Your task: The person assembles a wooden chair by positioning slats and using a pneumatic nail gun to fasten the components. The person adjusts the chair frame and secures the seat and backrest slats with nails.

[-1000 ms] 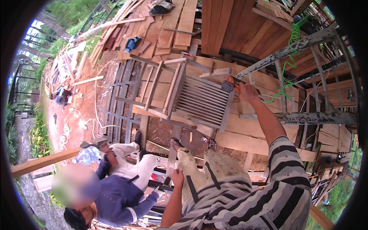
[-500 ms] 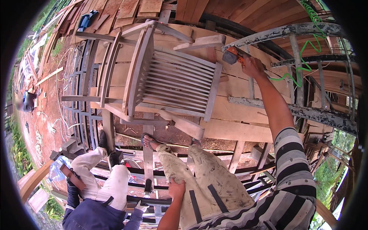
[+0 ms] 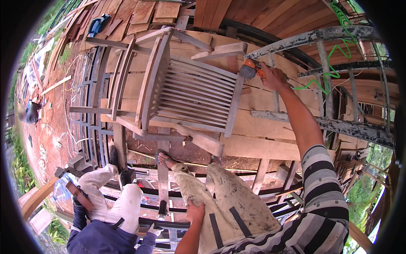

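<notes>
My right hand (image 3: 274,78) grips an orange and dark grey air tool (image 3: 249,69), with a green coiled hose (image 3: 325,80) trailing near it. The tool's head is at the upper right corner of a weathered, slatted wooden chair (image 3: 196,91); whether it touches the chair I cannot tell. This chair has grey slats, several legs or rails at its left, and arm-like pieces at its near and far sides. My left hand (image 3: 195,211) lies on the thigh of my stained pale trousers (image 3: 237,199), with nothing seen in it; its fingers are partly hidden.
Wide planks (image 3: 262,146) lie under the chair. At the right stands a worn dark metal frame (image 3: 359,130). A person in pale trousers (image 3: 127,203) sits at my left, a gloved hand near a brown board (image 3: 80,197). Dark metal bars (image 3: 91,97) stand beyond the chair's left side.
My right hand has brought the tool slightly left and down, closer to the chair's corner, and turned its head. My left hand stays on my thigh.
</notes>
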A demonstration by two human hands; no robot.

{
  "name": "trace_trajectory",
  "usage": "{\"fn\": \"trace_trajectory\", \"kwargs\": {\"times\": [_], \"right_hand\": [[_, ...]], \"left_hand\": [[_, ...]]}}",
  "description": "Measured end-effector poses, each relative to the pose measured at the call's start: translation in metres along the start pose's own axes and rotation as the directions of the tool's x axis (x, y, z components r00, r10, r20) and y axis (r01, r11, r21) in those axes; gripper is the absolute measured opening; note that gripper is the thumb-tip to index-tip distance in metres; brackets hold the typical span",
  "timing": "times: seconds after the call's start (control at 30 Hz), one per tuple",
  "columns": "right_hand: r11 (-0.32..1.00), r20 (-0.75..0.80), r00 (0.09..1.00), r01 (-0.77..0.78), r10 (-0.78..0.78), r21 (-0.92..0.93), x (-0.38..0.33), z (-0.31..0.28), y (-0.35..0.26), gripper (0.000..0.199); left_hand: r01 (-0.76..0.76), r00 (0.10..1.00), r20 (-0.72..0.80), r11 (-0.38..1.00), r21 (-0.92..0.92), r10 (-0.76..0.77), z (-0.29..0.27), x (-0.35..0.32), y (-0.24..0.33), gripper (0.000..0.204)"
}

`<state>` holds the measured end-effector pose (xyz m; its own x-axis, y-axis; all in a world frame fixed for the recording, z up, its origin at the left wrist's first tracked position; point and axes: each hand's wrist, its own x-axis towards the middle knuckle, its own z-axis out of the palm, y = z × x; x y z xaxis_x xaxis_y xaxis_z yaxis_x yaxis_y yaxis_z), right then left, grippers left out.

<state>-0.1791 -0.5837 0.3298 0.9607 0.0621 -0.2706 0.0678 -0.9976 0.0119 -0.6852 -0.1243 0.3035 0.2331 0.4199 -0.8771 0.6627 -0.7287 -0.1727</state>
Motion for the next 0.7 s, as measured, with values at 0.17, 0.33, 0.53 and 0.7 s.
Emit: {"fn": "trace_trajectory", "kwargs": {"times": [0.17, 0.33, 0.53, 0.7], "right_hand": [[0.998, 0.11, 0.994, 0.02, -0.013, -0.064, -0.018, -0.003, -0.012, 0.053], [0.979, -0.002, 0.984, 0.179, -0.18, -0.094, -0.044, 0.015, -0.011, 0.053], [0.947, -0.348, 0.892, 0.32, -0.29, 0.03, -0.107, 0.029, -0.051, 0.049], [0.92, -0.504, 0.862, 0.237, -0.051, 0.311, -0.141, 0.013, -0.085, 0.038]], "left_hand": [[0.028, 0.999, 0.023, 0.999, -0.026, -0.027, -0.001, -0.001, -0.004, 0.085], [0.002, 1.0, 0.014, 0.999, -0.037, -0.002, 0.001, 0.0, -0.008, 0.086], [-0.433, 0.864, -0.255, 0.899, 0.064, 0.434, 0.013, 0.002, -0.018, 0.062], [-0.725, 0.673, -0.331, 0.502, -0.471, 0.662, -0.016, -0.022, 0.123, 0.027]]}}
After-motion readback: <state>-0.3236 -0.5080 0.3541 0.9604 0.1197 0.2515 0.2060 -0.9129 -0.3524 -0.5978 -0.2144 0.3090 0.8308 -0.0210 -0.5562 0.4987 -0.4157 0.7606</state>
